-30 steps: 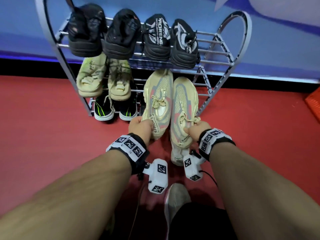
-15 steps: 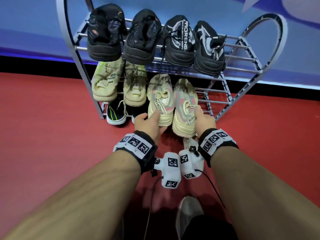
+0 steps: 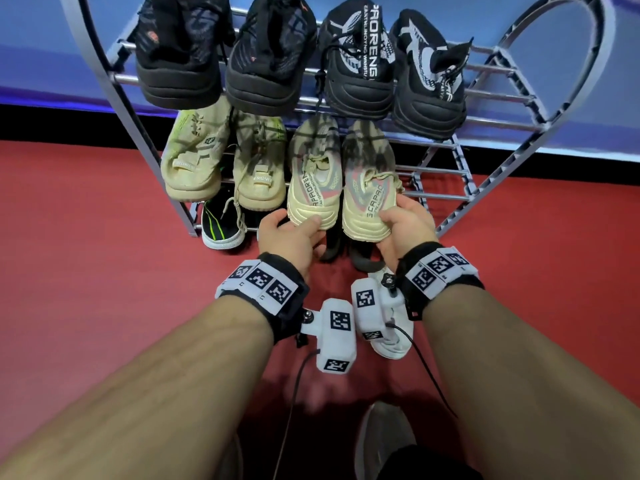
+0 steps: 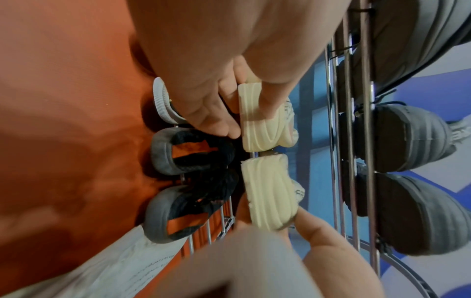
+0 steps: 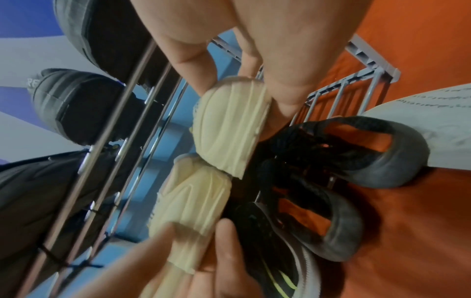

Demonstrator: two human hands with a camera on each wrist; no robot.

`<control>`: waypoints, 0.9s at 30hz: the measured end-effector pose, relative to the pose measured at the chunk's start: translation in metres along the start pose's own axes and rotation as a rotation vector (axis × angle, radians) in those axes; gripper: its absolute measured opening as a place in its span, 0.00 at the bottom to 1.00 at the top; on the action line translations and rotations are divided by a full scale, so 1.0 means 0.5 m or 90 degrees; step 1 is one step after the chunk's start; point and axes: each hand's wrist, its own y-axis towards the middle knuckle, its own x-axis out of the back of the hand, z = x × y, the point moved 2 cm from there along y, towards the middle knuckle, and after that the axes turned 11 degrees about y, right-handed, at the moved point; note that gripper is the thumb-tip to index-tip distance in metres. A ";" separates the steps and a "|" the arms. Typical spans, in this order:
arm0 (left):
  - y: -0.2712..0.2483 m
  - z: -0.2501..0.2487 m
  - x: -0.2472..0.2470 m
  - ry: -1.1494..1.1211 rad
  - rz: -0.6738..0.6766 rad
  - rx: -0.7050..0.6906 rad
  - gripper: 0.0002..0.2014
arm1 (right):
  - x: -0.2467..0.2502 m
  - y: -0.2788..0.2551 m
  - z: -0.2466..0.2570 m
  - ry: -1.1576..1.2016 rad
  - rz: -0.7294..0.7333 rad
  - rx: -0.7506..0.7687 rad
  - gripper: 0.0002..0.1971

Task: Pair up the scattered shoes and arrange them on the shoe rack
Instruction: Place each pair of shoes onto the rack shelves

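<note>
Shoe rack (image 3: 460,188), cream shoes (image 3: 313,188) on middle tier, apparently gripped by both hands (image 3: 291,237)

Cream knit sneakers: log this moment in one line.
left hand grips left cream knit sneaker | right hand grips right one | both on grey metal rack middle tier

floor (image 3: 86,271): red | wall (image 3: 52,46): blue | wall base (image 3: 41,123): black strip
</note>
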 end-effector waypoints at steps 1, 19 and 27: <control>0.004 -0.002 0.000 -0.001 -0.021 0.001 0.27 | -0.005 0.005 0.003 0.021 -0.001 0.009 0.33; 0.043 -0.007 -0.024 0.084 -0.002 -0.086 0.11 | 0.018 0.078 -0.002 -0.209 -0.001 0.047 0.23; 0.006 0.010 -0.044 0.140 -0.004 -0.063 0.09 | 0.092 0.052 0.021 -0.250 -0.042 0.063 0.19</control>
